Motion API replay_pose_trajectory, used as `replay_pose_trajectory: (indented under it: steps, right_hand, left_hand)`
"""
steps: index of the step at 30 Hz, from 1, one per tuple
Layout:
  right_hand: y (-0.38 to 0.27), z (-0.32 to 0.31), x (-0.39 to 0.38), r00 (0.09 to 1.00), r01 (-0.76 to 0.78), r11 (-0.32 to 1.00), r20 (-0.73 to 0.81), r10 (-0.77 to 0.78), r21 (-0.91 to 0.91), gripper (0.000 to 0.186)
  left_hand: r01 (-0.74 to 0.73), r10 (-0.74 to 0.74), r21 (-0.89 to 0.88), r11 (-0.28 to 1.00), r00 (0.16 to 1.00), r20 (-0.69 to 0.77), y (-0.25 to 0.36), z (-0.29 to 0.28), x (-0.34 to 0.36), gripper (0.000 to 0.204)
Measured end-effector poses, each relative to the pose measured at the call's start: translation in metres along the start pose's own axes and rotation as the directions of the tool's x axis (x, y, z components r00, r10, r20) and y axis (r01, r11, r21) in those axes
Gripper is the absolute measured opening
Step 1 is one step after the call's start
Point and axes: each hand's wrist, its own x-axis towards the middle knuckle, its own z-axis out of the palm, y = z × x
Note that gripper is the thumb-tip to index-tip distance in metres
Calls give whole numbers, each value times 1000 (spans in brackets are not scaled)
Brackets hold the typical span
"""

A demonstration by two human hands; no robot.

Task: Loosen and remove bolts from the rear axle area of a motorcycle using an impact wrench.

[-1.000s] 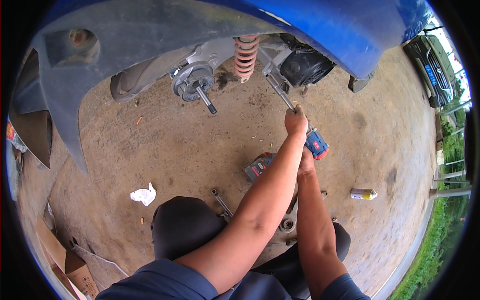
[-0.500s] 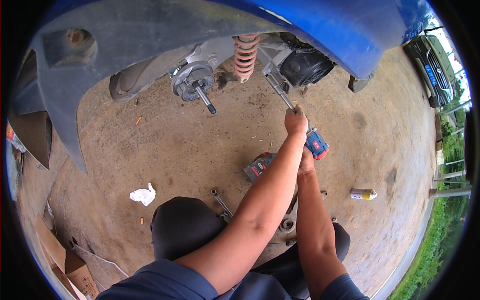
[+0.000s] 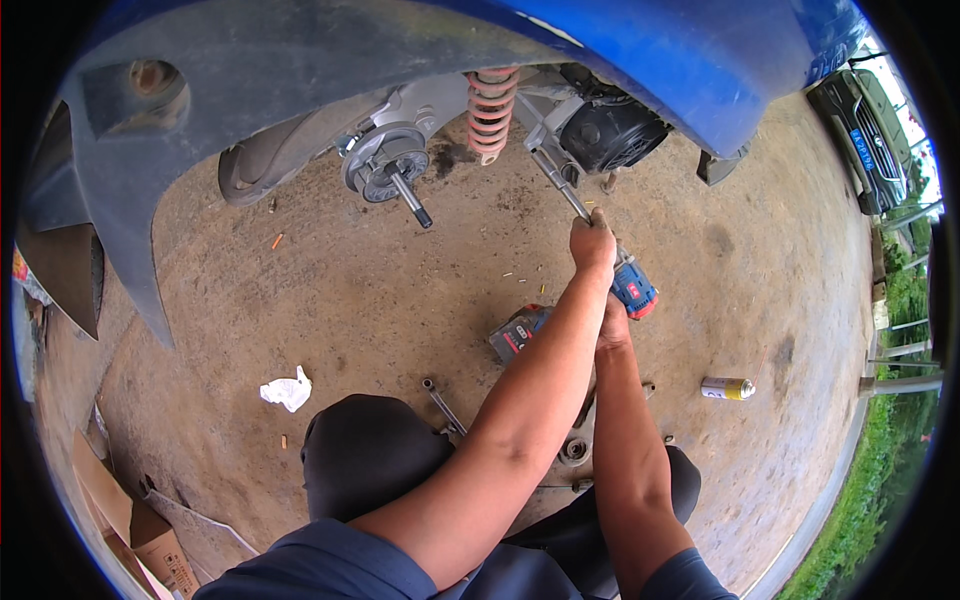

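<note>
Two hands share one blue cordless impact driver [image 3: 635, 288], right of centre: the right hand [image 3: 612, 325] is wrapped around its partly hidden grip, the left hand [image 3: 592, 245] closed around the long extension bar [image 3: 562, 182]. The step looks like turning a fastener at the metal bracket [image 3: 536, 132], upper centre; the next move calls for bar and driver in line. Coil spring [image 3: 492, 120] and blue body panel [image 3: 690, 60] crowd the top; a wrench [image 3: 442, 405], white crumpled tissue [image 3: 288, 388] and spray can [image 3: 727, 388] lie on the floor [image 3: 380, 300] below.

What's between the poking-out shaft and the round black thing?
The head view shows a red spring, grey bracket and the silver bar's end.
</note>
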Motion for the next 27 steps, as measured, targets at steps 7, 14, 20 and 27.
replay_pose_trajectory:
  steps: [7,14,20,27]
  right_hand:
    - [3,17,-4,999,21,1000,-42,-21,-15,19]
    - [0,1,0,1000,-5,1000,28,4,28,33]
    - [-1,5,-2,1000,-16,1000,23,16,3,32]
    - [-2,9,-5,999,-17,1000,31,16,3,34]
  left_hand:
    - [7,-7,-12,1000,1000,-3,-5,-3,4,41]
    - [26,-26,-32,999,999,24,-1,0,1,41]
    - [29,-28,-42,999,999,26,0,-1,2,40]
    - [28,-28,-23,999,999,24,3,-2,-4,40]
